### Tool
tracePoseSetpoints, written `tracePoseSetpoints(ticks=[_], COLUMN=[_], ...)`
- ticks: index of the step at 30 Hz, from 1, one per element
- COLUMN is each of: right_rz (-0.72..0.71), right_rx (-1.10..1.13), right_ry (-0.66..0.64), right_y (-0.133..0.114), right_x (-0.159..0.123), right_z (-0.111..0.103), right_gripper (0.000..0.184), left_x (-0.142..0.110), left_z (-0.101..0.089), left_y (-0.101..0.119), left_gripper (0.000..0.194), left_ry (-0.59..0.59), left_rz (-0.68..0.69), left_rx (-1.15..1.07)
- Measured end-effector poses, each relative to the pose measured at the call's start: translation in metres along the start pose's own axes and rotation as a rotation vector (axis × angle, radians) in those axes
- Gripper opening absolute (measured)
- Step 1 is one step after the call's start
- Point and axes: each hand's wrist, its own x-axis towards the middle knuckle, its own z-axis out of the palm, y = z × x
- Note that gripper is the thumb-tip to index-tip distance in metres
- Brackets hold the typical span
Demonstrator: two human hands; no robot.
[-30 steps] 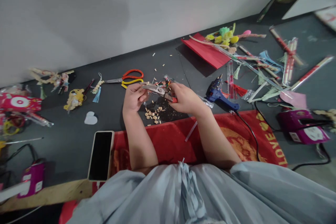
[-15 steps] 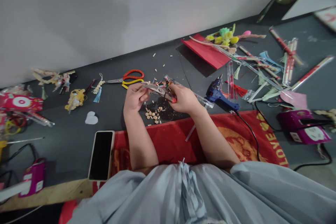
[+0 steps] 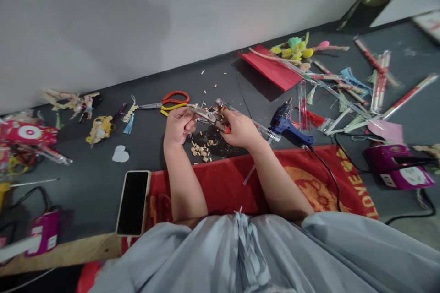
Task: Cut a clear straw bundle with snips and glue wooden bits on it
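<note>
My right hand (image 3: 240,127) is wrapped round the red handles of a pair of pliers (image 3: 210,117), whose metal jaws point left. Facing it, my left hand (image 3: 178,126) is closed in a pinch at the jaw tips. What those fingers hold is too small and too hidden to name. Small cut pale pieces (image 3: 201,150) lie scattered on the dark table below the pliers. Just behind my left hand rest scissors (image 3: 174,101) with one orange and one yellow handle loop.
Right of my hands lies a blue glue gun (image 3: 288,123), its cord crossing a red towel (image 3: 227,183). A red paper sheet (image 3: 271,66) and wrapped sticks (image 3: 381,80) lie farther back. A phone (image 3: 133,202) sits left of my forearm, near a white paper heart (image 3: 120,154).
The pliers have turned slightly in my right hand, with their jaws angled a little more downward to the right. Both hands stay in nearly the same place.
</note>
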Motion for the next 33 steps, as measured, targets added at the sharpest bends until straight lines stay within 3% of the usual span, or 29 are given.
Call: tracePoseSetpoints(ticks=[8, 14, 20, 27, 33], right_rz=[0.044, 0.046, -0.015, -0.092, -0.074], right_rx=[0.016, 0.037, 0.054, 0.086, 0.070], right_ry=[0.051, 0.009, -0.017, 0.000, 0.008], right_y=[-0.002, -0.002, -0.001, 0.001, 0.001], right_x=[0.001, 0.001, 0.000, -0.001, -0.001], right_z=[0.001, 0.001, -0.001, -0.001, -0.003], right_gripper=[0.024, 0.020, 0.024, 0.031, 0.031], left_x=[0.010, 0.012, 0.008, 0.005, 0.005], left_z=[-0.001, -0.002, -0.008, -0.007, -0.006], left_y=[-0.008, -0.009, -0.008, -0.007, -0.008], left_gripper=[0.032, 0.024, 0.026, 0.031, 0.032], left_ry=[0.134, 0.228, 0.162, 0.074, 0.040], left_rz=[0.107, 0.220, 0.230, 0.196, 0.183], left_rx=[0.131, 0.195, 0.278, 0.158, 0.111])
